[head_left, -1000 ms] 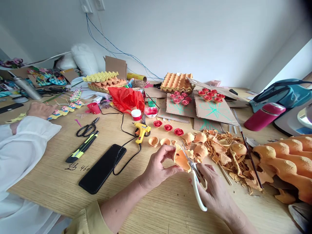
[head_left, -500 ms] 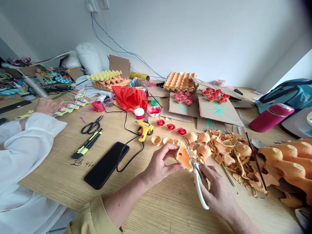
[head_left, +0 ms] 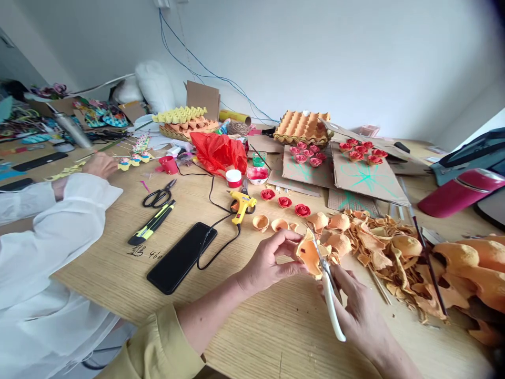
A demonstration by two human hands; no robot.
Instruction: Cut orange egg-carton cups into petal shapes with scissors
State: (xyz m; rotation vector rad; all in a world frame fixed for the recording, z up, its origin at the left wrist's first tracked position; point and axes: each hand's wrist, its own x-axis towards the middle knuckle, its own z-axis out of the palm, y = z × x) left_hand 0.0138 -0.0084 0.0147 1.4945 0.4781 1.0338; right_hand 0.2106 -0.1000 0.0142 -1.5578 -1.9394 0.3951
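Note:
My left hand (head_left: pixel 268 260) pinches an orange egg-carton cup (head_left: pixel 308 255) just above the wooden table (head_left: pixel 256 337). My right hand (head_left: pixel 355 305) grips white-handled scissors (head_left: pixel 329 287), whose blades reach into the cup's edge. Right of the cup lies a heap of orange carton scraps (head_left: pixel 379 247) and cut cups. Three red paper roses (head_left: pixel 284 202) sit in a row behind my hands, with two small orange cups (head_left: pixel 270 223) beside them.
A yellow glue gun (head_left: pixel 241 202), black phone (head_left: pixel 182 257), utility knife (head_left: pixel 152 229) and black scissors (head_left: pixel 158 196) lie left of my hands. Cardboard sheets with red roses (head_left: pixel 366 176), egg trays (head_left: pixel 302 126), a red bag (head_left: pixel 219 150) and a pink bottle (head_left: pixel 460 190) stand behind. A person in white (head_left: pixel 51 237) sits at left.
The view has shifted so everything sits further right and lower in frame. My hands still hold the cup and scissors, the blades working at the cup's edge.

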